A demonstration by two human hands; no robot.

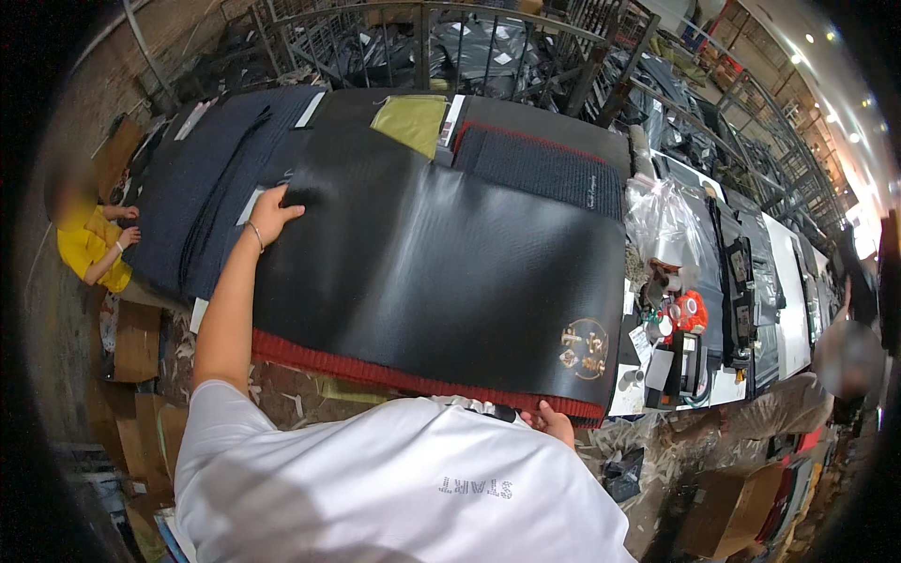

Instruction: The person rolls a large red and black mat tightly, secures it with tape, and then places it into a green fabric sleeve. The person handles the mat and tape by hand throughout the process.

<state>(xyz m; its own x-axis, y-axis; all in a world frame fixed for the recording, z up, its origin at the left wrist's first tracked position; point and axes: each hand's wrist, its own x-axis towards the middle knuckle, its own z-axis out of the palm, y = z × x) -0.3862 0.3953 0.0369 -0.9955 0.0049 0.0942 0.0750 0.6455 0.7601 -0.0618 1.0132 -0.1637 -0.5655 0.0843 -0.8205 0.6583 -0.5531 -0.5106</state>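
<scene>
Likely limp, slick and fairly heavy, the black sheet [441, 272] atop the red ribbed mat [375, 368] suits edge holds, with the left hand [268, 218], thumb spread from its fingers, beyond the mat's left end, and the right hand [556, 424], grip unclear, at the mat's near edge

The black sheet [450, 272] was glossy, streaked with pale grey highlights, and bore a gold circular emblem [585, 349] near one corner. Beneath it, the ribbed mat [413, 377] showed a deep red edge. Further back, a small ribbed mat [535, 169] was dark slate-blue with fine stripes and pale lettering, beside an olive-green piece [413, 122]. To the left, the mats [225, 141] were navy, crossed by black strips. The wearer's shirt [375, 497] was white with grey lettering; a co-worker's shirt [83, 251] was bright yellow.
</scene>
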